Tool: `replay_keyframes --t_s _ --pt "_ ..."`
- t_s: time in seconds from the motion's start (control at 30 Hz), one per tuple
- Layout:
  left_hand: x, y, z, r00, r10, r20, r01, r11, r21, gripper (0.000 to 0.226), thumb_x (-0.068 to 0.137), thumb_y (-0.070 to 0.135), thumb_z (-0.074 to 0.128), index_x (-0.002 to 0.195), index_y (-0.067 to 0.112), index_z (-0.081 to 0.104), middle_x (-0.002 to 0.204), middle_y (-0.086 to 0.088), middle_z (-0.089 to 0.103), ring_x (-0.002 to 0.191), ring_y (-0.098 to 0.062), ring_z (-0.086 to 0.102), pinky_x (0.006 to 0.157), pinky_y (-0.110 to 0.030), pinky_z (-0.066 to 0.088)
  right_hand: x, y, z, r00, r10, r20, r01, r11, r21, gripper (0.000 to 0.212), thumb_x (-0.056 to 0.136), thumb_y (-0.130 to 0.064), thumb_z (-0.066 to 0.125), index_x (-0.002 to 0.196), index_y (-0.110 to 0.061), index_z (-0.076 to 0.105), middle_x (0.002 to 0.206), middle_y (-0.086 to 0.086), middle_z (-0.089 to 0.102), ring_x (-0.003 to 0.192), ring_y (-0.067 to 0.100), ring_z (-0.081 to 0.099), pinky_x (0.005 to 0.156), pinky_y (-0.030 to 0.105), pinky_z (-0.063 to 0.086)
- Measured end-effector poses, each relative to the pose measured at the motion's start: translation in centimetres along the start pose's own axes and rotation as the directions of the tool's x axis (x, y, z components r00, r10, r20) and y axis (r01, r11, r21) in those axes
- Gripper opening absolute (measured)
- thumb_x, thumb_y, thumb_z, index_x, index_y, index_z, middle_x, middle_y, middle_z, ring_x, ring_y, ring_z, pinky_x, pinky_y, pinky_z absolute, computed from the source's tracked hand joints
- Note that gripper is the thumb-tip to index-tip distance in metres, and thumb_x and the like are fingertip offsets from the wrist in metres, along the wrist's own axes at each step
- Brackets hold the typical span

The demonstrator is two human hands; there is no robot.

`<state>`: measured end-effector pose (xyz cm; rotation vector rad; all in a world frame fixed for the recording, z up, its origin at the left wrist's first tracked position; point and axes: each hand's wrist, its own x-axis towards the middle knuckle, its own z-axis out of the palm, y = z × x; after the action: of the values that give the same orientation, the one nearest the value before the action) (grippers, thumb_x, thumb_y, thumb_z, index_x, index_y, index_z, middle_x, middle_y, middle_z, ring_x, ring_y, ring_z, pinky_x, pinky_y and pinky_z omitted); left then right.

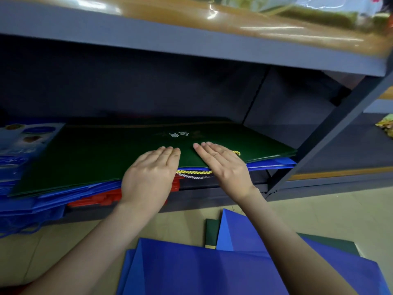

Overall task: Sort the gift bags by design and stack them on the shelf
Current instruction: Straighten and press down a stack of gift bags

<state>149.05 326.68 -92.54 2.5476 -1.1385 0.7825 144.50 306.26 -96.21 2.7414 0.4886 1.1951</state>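
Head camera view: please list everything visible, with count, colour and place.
shelf unit: one, grey-blue metal, in front
green gift bag: one, dark green with white characters, top of the stack on its lower level
blue gift bags: several, blue, under it
red gift bags: several, red, stack's bottom
rope handles: at least two, gold and white, stack's front edge
printed bag: one, blue-white, lower level, left
floor bags: several, blue and dark green, on the beige floor
wrapped item: one, glossy brown, upper level
left hand: one, flat on the green gift bag
right hand: one, flat on the green gift bag
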Motion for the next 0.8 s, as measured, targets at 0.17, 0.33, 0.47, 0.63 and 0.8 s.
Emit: replay_keyframes --t_s 0.17,0.33,0.47,0.63,0.8 --pt "0.4 -0.1 -3.0 0.988 -0.064 -0.141 0.068 0.997 0.021 0.042 0.081 0.001 0.038 0.108 0.001 0.07 0.104 -0.013 0.071 0.096 -0.027 0.069 0.087 -0.036 0.052 4.0 0.6 -1.2 0.987 -0.087 -0.136 0.092 0.995 0.025 0.033 0.096 0.005 0.048 0.126 -0.004 0.059 0.12 0.009 0.066 0.112 0.02 0.062 0.098 0.037 0.049" --pt "0.2 0.5 -0.5 0.997 -0.011 -0.075 0.013 1.0 0.021 0.042 0.08 0.002 0.039 0.106 0.001 0.071 0.103 -0.014 0.072 0.094 -0.026 0.07 0.083 -0.035 0.054 1.9 2.2 -0.5 0.992 -0.119 -0.037 0.119 0.993 -0.017 0.036 0.096 0.005 0.047 0.129 -0.007 0.058 0.123 0.007 0.065 0.113 0.02 0.062 0.097 0.037 0.048" --pt "-1.2 2.2 2.2 0.994 0.037 0.105 -0.04 0.999 0.03 0.047 0.074 0.003 0.036 0.104 0.001 0.072 0.101 -0.014 0.072 0.09 -0.024 0.071 0.079 -0.032 0.056 -1.6 2.9 0.0 0.977 -0.152 0.152 0.158 0.987 -0.028 0.04 0.098 0.002 0.039 0.133 -0.009 0.054 0.126 0.007 0.062 0.118 0.024 0.058 0.101 0.038 0.045" --pt "-2.7 2.9 3.6 0.959 -0.021 0.282 0.004 0.998 0.062 0.045 0.065 0.003 0.043 0.1 -0.004 0.071 0.098 -0.02 0.071 0.087 -0.027 0.071 0.073 -0.033 0.058 -2.7 1.6 -0.2 0.956 -0.097 0.276 0.117 0.991 -0.059 0.044 0.086 -0.006 0.04 0.124 -0.007 0.062 0.119 0.007 0.067 0.108 0.027 0.064 0.093 0.04 0.051" --pt "-2.8 1.9 2.0 0.968 0.015 0.25 -0.017 1.0 0.007 0.034 0.052 0.001 0.063 0.085 -0.001 0.075 0.081 -0.013 0.073 0.071 -0.022 0.072 0.06 -0.027 0.056 -2.3 -0.3 -1.1 0.948 -0.006 0.317 0.012 1.0 -0.017 0.044 0.074 0.002 0.048 0.112 -0.007 0.069 0.104 0.007 0.072 0.092 0.023 0.07 0.079 0.033 0.056"
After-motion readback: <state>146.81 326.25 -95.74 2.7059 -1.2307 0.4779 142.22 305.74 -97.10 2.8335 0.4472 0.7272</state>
